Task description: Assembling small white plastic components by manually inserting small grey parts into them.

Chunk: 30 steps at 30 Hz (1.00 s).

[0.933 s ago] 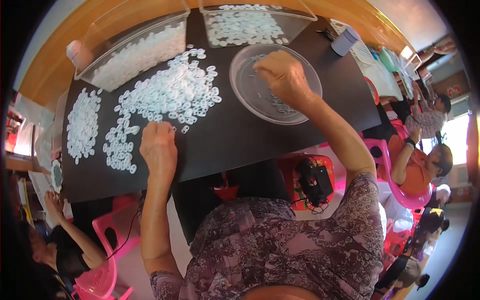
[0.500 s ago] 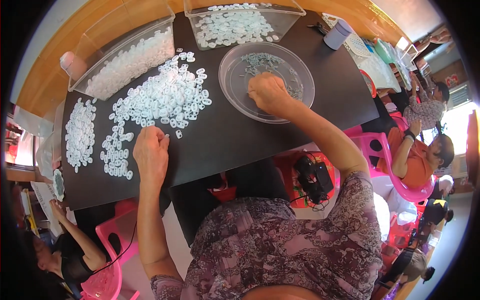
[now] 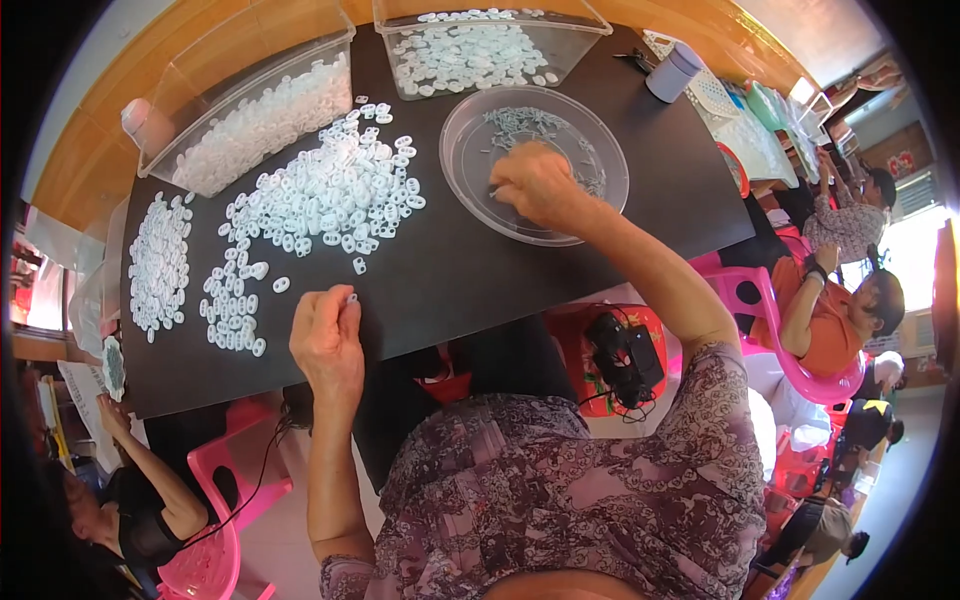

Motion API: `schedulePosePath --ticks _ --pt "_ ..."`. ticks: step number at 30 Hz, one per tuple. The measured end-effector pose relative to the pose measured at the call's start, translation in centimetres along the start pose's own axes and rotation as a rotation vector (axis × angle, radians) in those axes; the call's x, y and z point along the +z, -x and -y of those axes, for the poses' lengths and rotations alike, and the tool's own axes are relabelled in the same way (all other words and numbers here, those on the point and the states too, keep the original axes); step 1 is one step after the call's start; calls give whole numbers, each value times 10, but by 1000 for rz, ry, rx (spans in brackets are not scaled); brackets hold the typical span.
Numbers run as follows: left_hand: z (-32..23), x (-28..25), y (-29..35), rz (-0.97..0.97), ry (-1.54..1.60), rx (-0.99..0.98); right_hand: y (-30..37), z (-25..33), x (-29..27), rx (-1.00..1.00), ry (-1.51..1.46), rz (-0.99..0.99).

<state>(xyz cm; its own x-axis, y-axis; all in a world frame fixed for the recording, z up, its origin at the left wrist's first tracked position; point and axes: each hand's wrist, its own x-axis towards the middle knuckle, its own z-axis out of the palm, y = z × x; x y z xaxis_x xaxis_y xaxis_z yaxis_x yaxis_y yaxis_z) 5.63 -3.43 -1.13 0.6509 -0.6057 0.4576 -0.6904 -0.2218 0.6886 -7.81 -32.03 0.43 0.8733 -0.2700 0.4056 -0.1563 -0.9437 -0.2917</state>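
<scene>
My left hand (image 3: 330, 340) is raised at the table's near edge, thumb and forefinger pinched on a small white plastic piece (image 3: 352, 298), of which only a tip shows. Over a round clear plastic tray (image 3: 465, 205) is my right hand (image 3: 540, 188), fingers drawn together and slightly blurred; what they hold is too small to make out. Small grey pins (image 3: 525, 122) lie scattered in the tray. Between the hands and the bins spreads a big pile of white oval pieces with holes (image 3: 325, 190). One loose oval piece (image 3: 281, 285) lies near my left hand.
Two clear bins of white pieces, one at left (image 3: 265, 120) and one at the back (image 3: 475, 55), stand on the dark table (image 3: 430, 290). More pieces (image 3: 158, 265) lie far left. A grey-lilac cup (image 3: 675, 72) stands back right. People sit at both sides.
My left hand has drawn back from the pile toward me and to the right, with a white piece at its fingertips. A loose oval piece now shows. My right hand has shifted slightly within the tray.
</scene>
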Motion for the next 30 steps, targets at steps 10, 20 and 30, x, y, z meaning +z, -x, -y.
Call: schedulePosePath --ticks 10,20,30 --pt "7 2 8 -56 45 60 -5 3 14 -124 53 64" --pt "-12 3 7 -45 312 -108 1 6 3 -39 -170 -109" --pt "-45 34 -20 157 702 -367 13 15 -21 387 -751 20"
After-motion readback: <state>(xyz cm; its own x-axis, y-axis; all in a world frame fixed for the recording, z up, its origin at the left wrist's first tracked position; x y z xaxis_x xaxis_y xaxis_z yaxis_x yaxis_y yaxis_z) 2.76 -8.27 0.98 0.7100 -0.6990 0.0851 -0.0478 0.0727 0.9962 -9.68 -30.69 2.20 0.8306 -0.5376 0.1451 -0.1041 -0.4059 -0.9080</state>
